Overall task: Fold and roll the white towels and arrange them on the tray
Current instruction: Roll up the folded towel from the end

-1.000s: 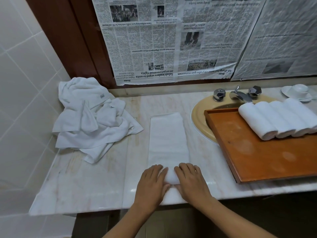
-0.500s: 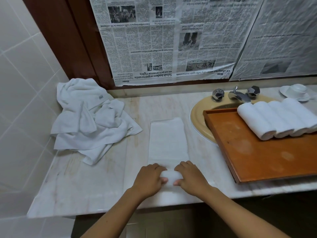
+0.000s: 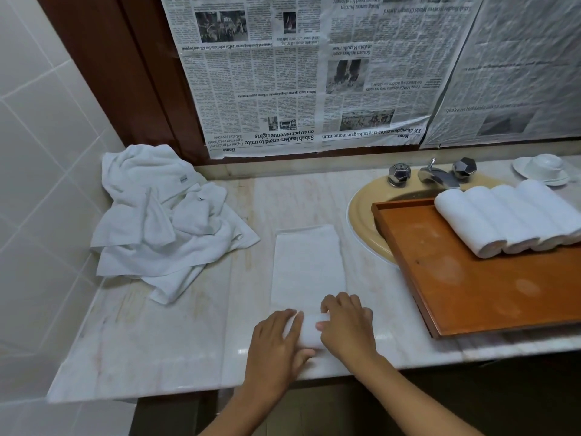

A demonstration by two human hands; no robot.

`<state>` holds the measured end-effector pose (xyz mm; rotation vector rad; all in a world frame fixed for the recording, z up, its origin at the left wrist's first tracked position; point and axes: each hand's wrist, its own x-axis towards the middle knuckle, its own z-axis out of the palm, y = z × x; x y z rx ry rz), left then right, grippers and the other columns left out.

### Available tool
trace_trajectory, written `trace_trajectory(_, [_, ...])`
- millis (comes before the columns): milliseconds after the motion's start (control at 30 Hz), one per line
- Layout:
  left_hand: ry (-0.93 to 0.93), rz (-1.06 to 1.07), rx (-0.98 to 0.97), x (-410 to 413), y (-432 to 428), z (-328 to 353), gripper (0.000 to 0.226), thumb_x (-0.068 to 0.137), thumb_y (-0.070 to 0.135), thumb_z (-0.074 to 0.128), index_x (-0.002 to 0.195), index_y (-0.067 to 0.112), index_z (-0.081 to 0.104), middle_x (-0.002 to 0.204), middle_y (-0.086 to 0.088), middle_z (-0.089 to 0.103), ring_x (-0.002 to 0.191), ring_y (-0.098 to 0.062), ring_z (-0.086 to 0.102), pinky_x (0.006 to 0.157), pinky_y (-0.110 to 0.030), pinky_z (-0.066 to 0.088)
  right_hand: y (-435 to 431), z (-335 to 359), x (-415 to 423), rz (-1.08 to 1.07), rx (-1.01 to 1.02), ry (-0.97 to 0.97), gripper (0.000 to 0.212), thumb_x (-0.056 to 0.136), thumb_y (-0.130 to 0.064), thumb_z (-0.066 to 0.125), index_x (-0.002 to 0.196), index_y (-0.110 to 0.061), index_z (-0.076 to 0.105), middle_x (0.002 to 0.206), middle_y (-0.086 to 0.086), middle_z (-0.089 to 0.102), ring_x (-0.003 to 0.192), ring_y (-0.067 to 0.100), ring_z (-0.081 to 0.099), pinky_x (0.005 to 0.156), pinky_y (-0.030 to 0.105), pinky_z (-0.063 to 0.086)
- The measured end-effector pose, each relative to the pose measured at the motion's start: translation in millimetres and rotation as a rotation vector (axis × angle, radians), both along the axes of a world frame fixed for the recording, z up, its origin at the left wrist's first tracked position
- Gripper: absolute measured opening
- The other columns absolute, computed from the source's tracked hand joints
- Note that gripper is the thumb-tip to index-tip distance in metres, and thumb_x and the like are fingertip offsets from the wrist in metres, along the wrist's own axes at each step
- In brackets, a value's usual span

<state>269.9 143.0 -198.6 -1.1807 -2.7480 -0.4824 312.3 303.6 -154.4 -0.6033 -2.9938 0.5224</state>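
The marble counter [image 3: 188,341] is seen to carry the whole job, and nothing large on it is changed from a second ago; the wooden tray [image 3: 471,294] is laid partly over the basin [image 3: 364,215] at the right, with its near half bare; the loose pile of unfolded towels [image 3: 163,228] is left untouched against the tiled wall at the left; four finished rolls [image 3: 503,221] are packed side by side, touching, at the tray's far right corner. The change is confined to the folded towel [image 3: 306,265], which is spread as a narrow strip on the counter between pile and tray; its near end, pressed flat a second ago, is now wound into a roll [image 3: 309,330] that is plainly thicker than half a second ago, while most of the strip beyond it is not yet taken up. The left hand [image 3: 276,344] is laid over the roll's left end, fingers across the top and thumb tucked against the near side; the right hand [image 3: 345,325] is curled over the right end, fingertips forward of the roll and thumb on its near face; the roll is thus held by both. It is judged that folding is done for this towel and rolling is well begun; a fifth place on the tray is open beside the four, and the pile remains to be worked.
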Motion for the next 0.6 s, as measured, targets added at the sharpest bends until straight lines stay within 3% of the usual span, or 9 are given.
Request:
trace_trajectory(67, [-0.005, -0.007, -0.002, -1.6, -0.1, -5.6, 0.069, 0.06, 0.043, 0.088, 0.118, 0.011, 0.069, 0.116, -0.01, 0.068, 0.102, -0.026, 0.066, 0.081, -0.037, 0.055, -10.1, -6.2, 9.7, 0.036, 0.086, 0.073, 0.035, 0.075, -0.029, 0.079, 0.106, -0.024, 0.065, 0.109, -0.003, 0.061, 0.099, 0.019, 0.055, 0.086, 0.035, 0.043])
trace_trajectory(133, [0.02, -0.03, 0.011, -9.2, 2.0, -6.4, 0.066, 0.062, 0.041, 0.087, 0.118, 0.01, 0.069, 0.114, -0.011, 0.069, 0.1, -0.026, 0.068, 0.081, -0.037, 0.055, -17.5, -19.4, 16.1, 0.071, 0.114, 0.172, 0.046, 0.055, -0.026, 0.087, 0.097, -0.022, 0.07, 0.099, 0.0, 0.064, 0.087, 0.019, 0.061, 0.075, 0.034, 0.051])
trace_trajectory(233, [0.0, -0.066, 0.001, -27.3, 5.6, 3.0, 0.054, 0.083, 0.051, 0.055, 0.117, 0.012, 0.07, 0.113, -0.007, 0.07, 0.099, -0.022, 0.069, 0.082, -0.034, 0.055, -21.8, -21.5, 16.0, 0.111, 0.142, 0.206, 0.043, 0.062, -0.031, 0.071, 0.104, -0.019, 0.067, 0.105, 0.003, 0.062, 0.094, 0.021, 0.059, 0.079, 0.036, 0.052])
trace_trajectory(300, [-0.061, -0.08, -0.066, -39.9, 7.1, 7.6, 0.061, 0.086, 0.06, 0.043, 0.12, 0.016, 0.069, 0.122, -0.004, 0.066, 0.108, -0.021, 0.066, 0.087, -0.034, 0.053, -16.2, -22.9, 15.4, 0.129, 0.135, 0.159, 0.05, 0.062, -0.031, 0.065, 0.11, -0.017, 0.065, 0.11, 0.003, 0.061, 0.098, 0.021, 0.059, 0.085, 0.036, 0.051])
trace_trajectory(400, [-0.172, -0.06, -0.153, -53.3, 8.7, 14.2, 0.078, 0.085, 0.077, 0.022, 0.136, 0.029, 0.055, 0.139, 0.003, 0.054, 0.125, -0.018, 0.051, 0.104, -0.034, 0.038, -2.6, -25.7, 14.9, 0.193, 0.159, 0.075, 0.061, 0.059, -0.035, 0.071, 0.117, -0.016, 0.063, 0.111, 0.001, 0.062, 0.098, 0.019, 0.062, 0.091, 0.037, 0.051])
trace_trajectory(533, [-0.19, -0.024, -0.156, -53.8, 8.7, 14.7, 0.077, 0.082, 0.078, 0.013, 0.134, 0.036, 0.052, 0.13, 0.011, 0.057, 0.113, -0.012, 0.052, 0.094, -0.03, 0.035, 6.9, -27.1, 11.5, 0.202, 0.187, 0.011, 0.062, 0.065, -0.057, 0.072, 0.11, -0.016, 0.064, 0.1, 0.0, 0.064, 0.088, 0.019, 0.062, 0.079, 0.039, 0.051])
trace_trajectory(600, [-0.225, -0.006, -0.159, -51.4, 7.6, 14.0, 0.078, 0.08, 0.081, 0.012, 0.131, 0.037, 0.053, 0.126, 0.013, 0.057, 0.109, -0.011, 0.051, 0.089, -0.029, 0.034, 8.1, -27.2, 10.6, 0.201, 0.215, -0.031, 0.058, 0.072, -0.066, 0.06, 0.104, -0.018, 0.065, 0.095, -0.002, 0.064, 0.083, 0.019, 0.061, 0.074, 0.039, 0.051])
